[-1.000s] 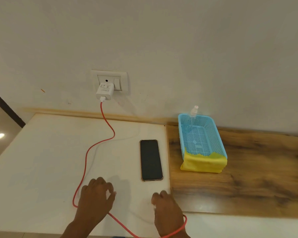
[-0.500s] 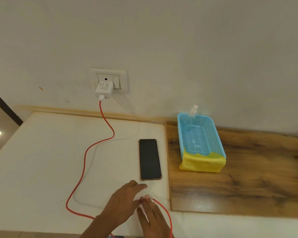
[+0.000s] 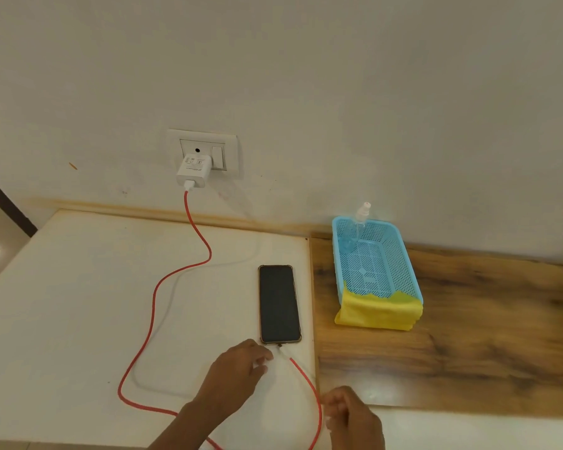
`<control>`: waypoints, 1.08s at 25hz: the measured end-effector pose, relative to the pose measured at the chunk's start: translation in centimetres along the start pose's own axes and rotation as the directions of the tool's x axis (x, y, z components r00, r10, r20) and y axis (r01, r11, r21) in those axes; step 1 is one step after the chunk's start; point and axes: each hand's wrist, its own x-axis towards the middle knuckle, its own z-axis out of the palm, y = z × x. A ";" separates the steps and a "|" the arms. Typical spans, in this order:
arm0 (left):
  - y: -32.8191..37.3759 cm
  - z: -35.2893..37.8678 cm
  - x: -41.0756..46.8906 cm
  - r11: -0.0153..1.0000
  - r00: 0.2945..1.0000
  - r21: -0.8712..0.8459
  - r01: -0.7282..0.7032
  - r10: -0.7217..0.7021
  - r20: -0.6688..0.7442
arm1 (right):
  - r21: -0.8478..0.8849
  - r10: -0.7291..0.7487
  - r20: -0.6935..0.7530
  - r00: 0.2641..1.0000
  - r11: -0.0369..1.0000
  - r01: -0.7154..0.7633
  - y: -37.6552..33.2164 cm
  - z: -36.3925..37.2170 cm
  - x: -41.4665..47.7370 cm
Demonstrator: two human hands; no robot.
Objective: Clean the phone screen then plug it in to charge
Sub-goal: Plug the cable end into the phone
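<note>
A black phone [image 3: 279, 303] lies screen up on the white table [image 3: 62, 303]. A red charging cable [image 3: 150, 319] runs from the white adapter [image 3: 193, 172] in the wall socket, loops over the table and ends in a white plug [image 3: 282, 352] at the phone's near edge. My left hand [image 3: 238, 373] pinches the cable just behind that plug. My right hand [image 3: 351, 415] is curled at the near edge, just right of the cable, and holds nothing.
A blue plastic basket [image 3: 403, 254] stands on the wooden board [image 3: 485, 336] to the right, with a clear spray bottle [image 3: 359, 219] inside. A folded yellow cloth [image 3: 379, 311] hangs over its near end. A wall switch [image 3: 217, 157] is beside the adapter.
Both hands were together on the plug below the phone. The plug now sits at the phone's near edge; my right hand has let go and drawn back to the right.
</note>
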 end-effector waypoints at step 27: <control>-0.9 -0.4 5.2 0.993 0.998 0.106 0.046 -0.040 -0.058 | -0.110 0.036 -0.262 0.964 0.992 -0.067 -7.1 5.7 2.0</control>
